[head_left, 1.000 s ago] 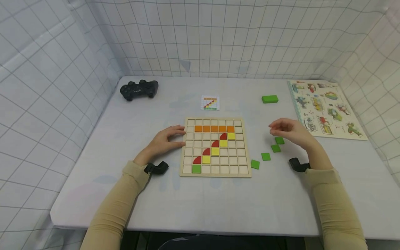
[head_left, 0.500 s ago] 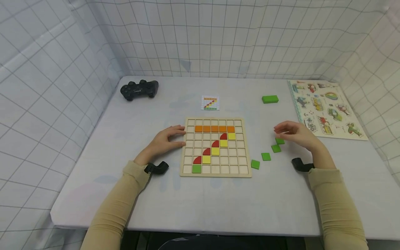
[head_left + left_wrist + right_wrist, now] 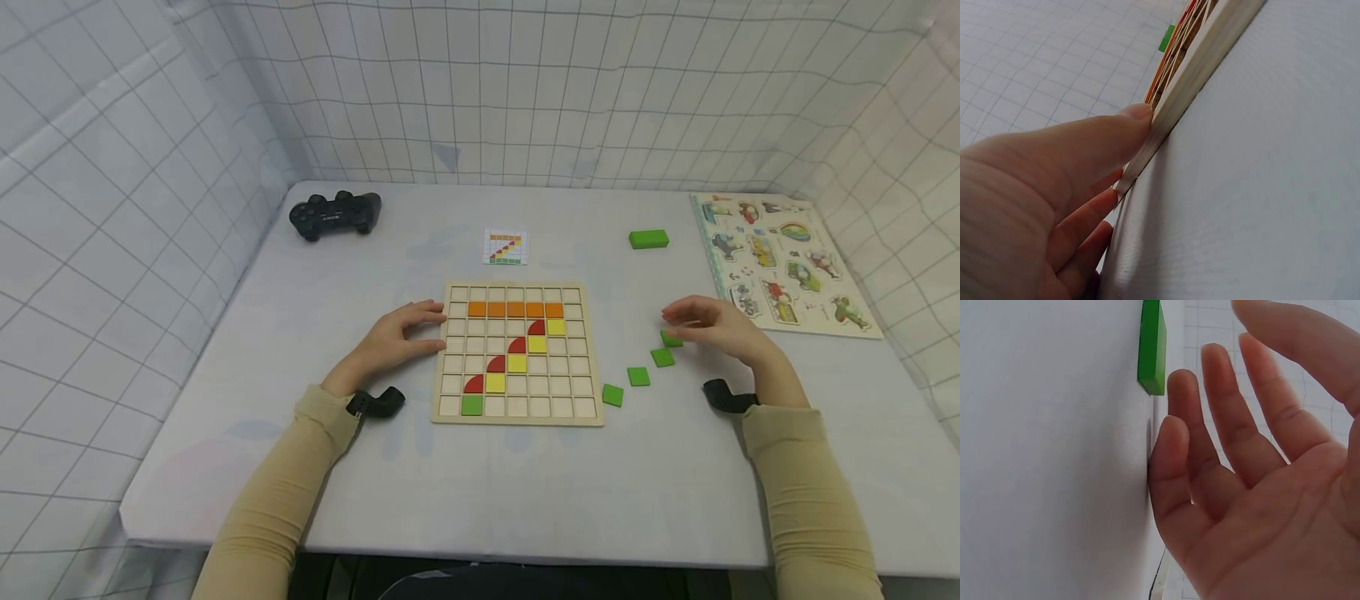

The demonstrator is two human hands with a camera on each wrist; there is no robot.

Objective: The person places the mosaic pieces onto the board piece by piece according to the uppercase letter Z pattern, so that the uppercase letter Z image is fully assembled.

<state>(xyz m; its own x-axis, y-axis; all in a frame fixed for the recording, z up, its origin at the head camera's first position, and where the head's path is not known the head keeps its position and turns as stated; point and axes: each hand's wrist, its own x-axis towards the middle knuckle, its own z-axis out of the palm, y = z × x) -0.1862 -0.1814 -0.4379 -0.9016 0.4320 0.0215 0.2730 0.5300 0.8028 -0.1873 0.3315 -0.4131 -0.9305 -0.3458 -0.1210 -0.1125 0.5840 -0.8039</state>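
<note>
A wooden grid board point(image 3: 528, 407) lies flat with orange squares point(image 3: 515, 309), red quarter-circles point(image 3: 496, 364), yellow squares point(image 3: 517, 363) and one green square point(image 3: 472, 406) in its cells. My left hand point(image 3: 386, 343) rests at the board's left edge, thumb against the rim in the left wrist view. Right of the board, several loose green tiles point(image 3: 638, 377) form a slanting line. Over the farthest tile point(image 3: 670, 340) hovers my right hand point(image 3: 716, 329), its fingers loosely bent and nothing visible between them. In the right wrist view a green piece point(image 3: 1152, 353) shows beyond those fingertips.
Behind the board lies a small pattern card point(image 3: 505, 247). A green block point(image 3: 648, 239) is at the back right, near a picture puzzle board point(image 3: 787, 262). At the back left sits a black game controller point(image 3: 334, 216). Grid-patterned cloth walls point(image 3: 502, 92) enclose the table.
My right hand has shifted slightly right and towards me, now overlapping the farthest green tile. The left hand and the board stay where they were.
</note>
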